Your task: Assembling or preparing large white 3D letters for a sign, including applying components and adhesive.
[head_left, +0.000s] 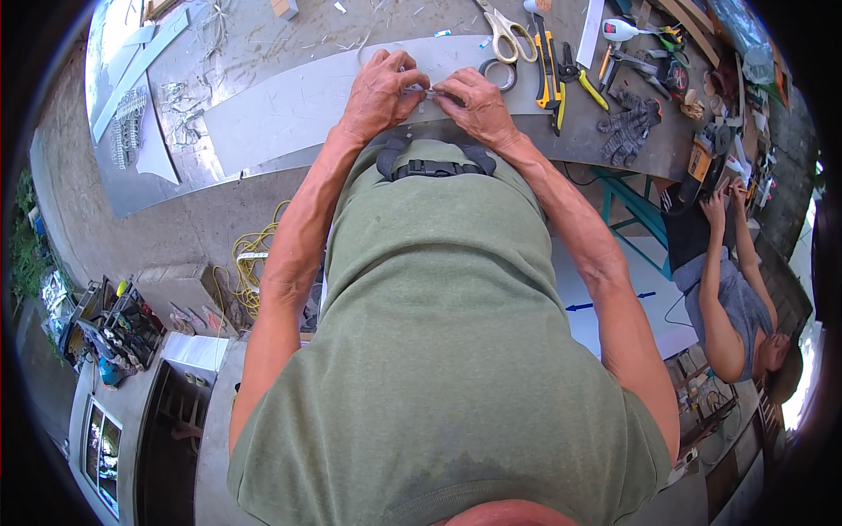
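Both hands meet over the near edge of a metal-topped table. My left hand [383, 92] is closed in a pinch, and my right hand [476, 103] pinches from the other side. Between their fingertips sits a small clear piece [429, 93], too small to make out its kind. Under the hands lies a long pale grey curved sheet [298, 110]. A roll of tape [498, 74] stands just beyond my right hand. Scissors with cream handles [509, 37] and a yellow-black utility knife [549, 74] lie to its right.
Pliers [583, 81], a grey knit glove [630, 127] and a crowd of tools lie on the table's right. Cut strips [140, 74] and a coil of clear pieces [130, 127] lie left. A co-worker [732, 298] works at far right. A yellow cord [254, 263] hangs below the table.
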`<state>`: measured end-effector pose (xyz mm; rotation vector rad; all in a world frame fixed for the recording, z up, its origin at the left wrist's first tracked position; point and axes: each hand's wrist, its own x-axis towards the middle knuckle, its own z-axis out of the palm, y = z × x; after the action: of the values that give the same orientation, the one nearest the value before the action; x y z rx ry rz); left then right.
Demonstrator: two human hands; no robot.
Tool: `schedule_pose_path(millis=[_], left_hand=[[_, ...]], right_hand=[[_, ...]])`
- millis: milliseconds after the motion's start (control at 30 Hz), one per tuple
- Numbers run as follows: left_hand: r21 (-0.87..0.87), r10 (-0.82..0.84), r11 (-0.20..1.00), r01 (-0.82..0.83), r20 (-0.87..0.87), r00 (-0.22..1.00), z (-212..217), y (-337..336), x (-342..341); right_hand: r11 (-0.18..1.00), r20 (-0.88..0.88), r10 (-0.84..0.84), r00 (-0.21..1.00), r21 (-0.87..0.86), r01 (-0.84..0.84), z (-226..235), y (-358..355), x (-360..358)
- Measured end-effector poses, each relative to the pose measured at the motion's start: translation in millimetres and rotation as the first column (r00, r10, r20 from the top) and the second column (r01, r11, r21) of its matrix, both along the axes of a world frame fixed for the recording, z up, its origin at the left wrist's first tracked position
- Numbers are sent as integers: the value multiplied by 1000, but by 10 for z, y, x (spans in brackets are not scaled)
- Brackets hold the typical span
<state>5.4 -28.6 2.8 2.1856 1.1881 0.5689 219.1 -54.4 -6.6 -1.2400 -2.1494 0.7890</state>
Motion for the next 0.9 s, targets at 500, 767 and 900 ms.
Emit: schedule_pose_path(millis=[500, 767, 900], left_hand=[[28, -26, 999, 27, -30, 999, 9, 41, -6], [66, -30, 997, 31, -14, 999, -7, 15, 0], [117, -19, 993, 21, -18, 1000, -28, 2, 26]], right_hand=[[998, -23, -61, 998, -14, 61, 24, -52, 53], [994, -35, -95, 995, -51, 94, 24, -58, -16], [996, 11, -85, 996, -40, 85, -5, -43, -54]])
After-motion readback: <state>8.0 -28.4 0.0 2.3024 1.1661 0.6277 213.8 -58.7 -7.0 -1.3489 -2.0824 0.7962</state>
